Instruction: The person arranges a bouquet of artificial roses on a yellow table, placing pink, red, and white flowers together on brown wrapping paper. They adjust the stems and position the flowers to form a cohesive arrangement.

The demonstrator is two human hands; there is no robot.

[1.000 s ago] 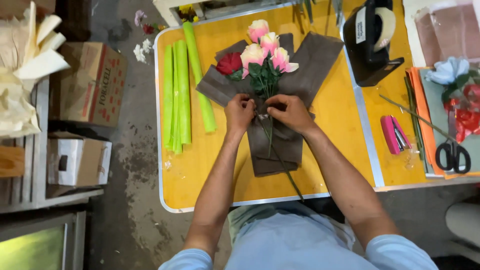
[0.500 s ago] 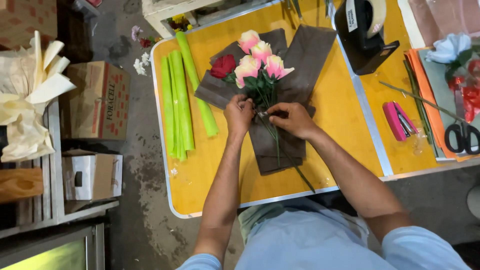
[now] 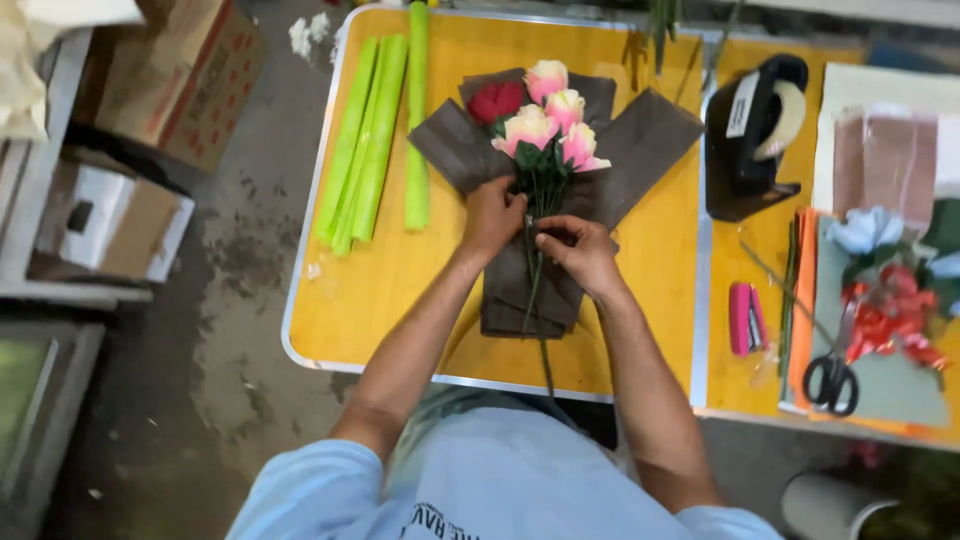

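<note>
Both hands met at the middle of a yellow table (image 3: 380, 300), over a bunch of flowers (image 3: 540, 125) laid on dark brown wrapping paper (image 3: 640, 140). The left hand (image 3: 493, 215) was curled, its fingers closed against the left fold of the paper just beside the green stems (image 3: 533, 270). The right hand (image 3: 580, 252) was likewise curled, its fingertips pinched on the stems at the point where the paper narrowed. The stems ran down over the paper and past the near edge of the table. The flower heads, one red and four pink and cream, lay at the far end of the bunch, fanned over the open top of the paper.

Several light green rolled sheets (image 3: 365, 135) lay side by side to the left of the bunch, apart from it. A black tape dispenser (image 3: 755, 135) stood to the right. A pink stapler (image 3: 745, 318) lay nearer the table's near edge, and black-handled scissors (image 3: 830, 375) rested further right on a stack of coloured sheets. Cardboard boxes (image 3: 175, 75) stood on the floor at the left.
</note>
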